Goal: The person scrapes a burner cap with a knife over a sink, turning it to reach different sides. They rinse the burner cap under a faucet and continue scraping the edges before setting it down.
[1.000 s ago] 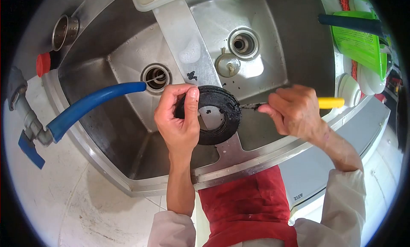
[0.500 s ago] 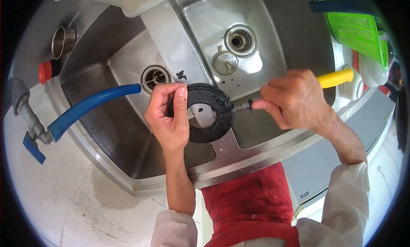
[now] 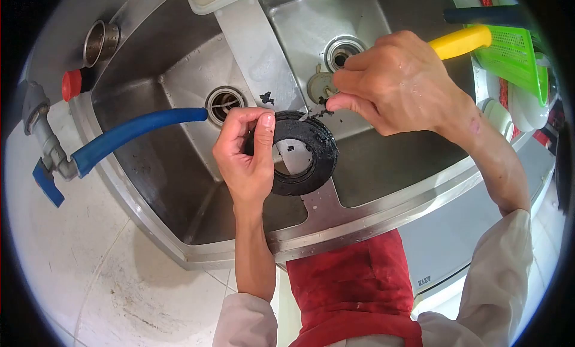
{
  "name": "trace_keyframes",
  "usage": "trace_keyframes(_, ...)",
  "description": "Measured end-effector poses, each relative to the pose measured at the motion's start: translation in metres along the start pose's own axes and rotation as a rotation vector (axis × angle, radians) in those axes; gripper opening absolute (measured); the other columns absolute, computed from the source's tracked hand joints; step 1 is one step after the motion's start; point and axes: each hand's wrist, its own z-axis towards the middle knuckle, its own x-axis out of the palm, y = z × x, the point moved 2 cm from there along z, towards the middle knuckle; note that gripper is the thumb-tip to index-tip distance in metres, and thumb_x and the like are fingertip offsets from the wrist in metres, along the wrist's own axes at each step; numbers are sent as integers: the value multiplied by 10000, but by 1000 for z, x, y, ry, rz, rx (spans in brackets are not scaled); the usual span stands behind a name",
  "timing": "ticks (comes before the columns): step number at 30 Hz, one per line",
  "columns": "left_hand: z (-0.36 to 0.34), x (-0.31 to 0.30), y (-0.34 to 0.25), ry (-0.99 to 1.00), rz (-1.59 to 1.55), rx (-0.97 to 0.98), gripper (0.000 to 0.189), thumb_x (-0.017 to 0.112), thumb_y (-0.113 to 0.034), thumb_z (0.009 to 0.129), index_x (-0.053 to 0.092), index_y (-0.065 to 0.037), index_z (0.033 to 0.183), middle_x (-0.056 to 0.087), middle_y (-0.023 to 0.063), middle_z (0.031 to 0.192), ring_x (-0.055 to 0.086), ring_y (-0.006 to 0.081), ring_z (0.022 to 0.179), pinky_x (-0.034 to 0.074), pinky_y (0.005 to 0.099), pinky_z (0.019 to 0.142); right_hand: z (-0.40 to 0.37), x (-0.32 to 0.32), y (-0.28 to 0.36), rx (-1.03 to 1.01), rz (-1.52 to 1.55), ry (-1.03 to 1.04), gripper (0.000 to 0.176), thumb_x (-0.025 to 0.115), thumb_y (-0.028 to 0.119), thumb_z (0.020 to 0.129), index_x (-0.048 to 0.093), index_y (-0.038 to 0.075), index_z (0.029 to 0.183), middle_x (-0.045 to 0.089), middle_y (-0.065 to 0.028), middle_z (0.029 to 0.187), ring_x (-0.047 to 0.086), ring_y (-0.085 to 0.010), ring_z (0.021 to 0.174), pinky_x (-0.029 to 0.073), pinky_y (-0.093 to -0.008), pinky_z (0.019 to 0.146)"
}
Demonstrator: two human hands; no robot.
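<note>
My left hand [image 3: 248, 158] pinches the left side of a black ring [image 3: 322, 161], held over the divider between two steel sink basins. Closed around a yellow-handled tool [image 3: 460, 42], my right hand [image 3: 401, 83] is above the ring's upper right edge. The tool's short metal blade [image 3: 311, 112] touches or nearly touches the ring's top, with dark bits around it. More black scraps [image 3: 267, 98] lie on the divider above the ring.
A blue hose [image 3: 138, 128] on a tap reaches over the left basin. Left and right drains [image 3: 225, 105] [image 3: 340, 54] show in the basins. A metal strainer cup [image 3: 100, 43] and red cap [image 3: 71, 85] are at the left, a green basket [image 3: 509, 56] at the right.
My right hand has moved up and left with the tool, whose blade went from the ring's right side to its top. The whole view has shifted slightly.
</note>
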Motion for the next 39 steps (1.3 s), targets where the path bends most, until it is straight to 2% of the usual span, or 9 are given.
trace_keyframes(14, 2, 2, -1, 2, -15, 17, 66, 655, -46, 993, 634, 15, 976, 650, 16, 858, 551, 61, 779, 450, 215, 705, 0, 3, 6, -26, -7, 39, 343, 696, 388, 907, 589, 111, 737, 531, -38, 611, 575, -306, 554, 444, -419, 520)
trace_keyframes(17, 1, 1, -1, 8, -5, 6, 71, 660, -51, 992, 635, 14, 976, 652, 18, 862, 552, 64, 786, 452, 218, 712, 6, 1, 6, 2, -41, -55, 339, 691, 393, 911, 595, 114, 744, 530, -37, 611, 575, -305, 550, 445, -419, 520)
trace_keyframes(20, 1, 1, 0, 9, 6, 18, 71, 661, -51, 991, 635, 14, 978, 654, 19, 866, 552, 65, 787, 453, 220, 715, 10, 3, 2, -18, -69, 29, 332, 687, 395, 913, 601, 119, 750, 528, -36, 613, 576, -303, 549, 445, -418, 520)
trace_keyframes(26, 1, 1, 0, 4, -8, 12, 77, 666, -56, 989, 638, 15, 975, 654, 19, 865, 553, 66, 781, 454, 222, 723, 7, 7, 3, -15, -57, 45, 327, 687, 386, 915, 596, 122, 745, 525, -39, 611, 571, -302, 538, 444, -423, 519)
trace_keyframes(29, 0, 1, 0, -18, -9, 10, 81, 669, -61, 989, 640, 13, 976, 653, 19, 862, 556, 68, 781, 456, 223, 720, -6, 6, 6, 28, -46, 48, 343, 670, 369, 934, 631, 110, 714, 596, -65, 593, 641, -298, 573, 478, -412, 528)
trace_keyframes(35, -1, 3, -1, -43, 23, 11, 70, 662, -57, 991, 644, 9, 977, 651, 15, 864, 564, 64, 778, 457, 218, 717, -56, 3, 31, 161, -1, 77, 330, 698, 356, 917, 585, 120, 715, 555, -43, 604, 595, -275, 513, 449, -391, 485)
trace_keyframes(39, -1, 5, -2, -52, 40, 32, 67, 657, -57, 994, 646, 8, 981, 655, 14, 868, 573, 61, 786, 460, 214, 726, -86, 18, 64, 379, 71, 7, 322, 715, 328, 909, 584, 116, 706, 552, -42, 595, 588, -267, 500, 448, -389, 476)
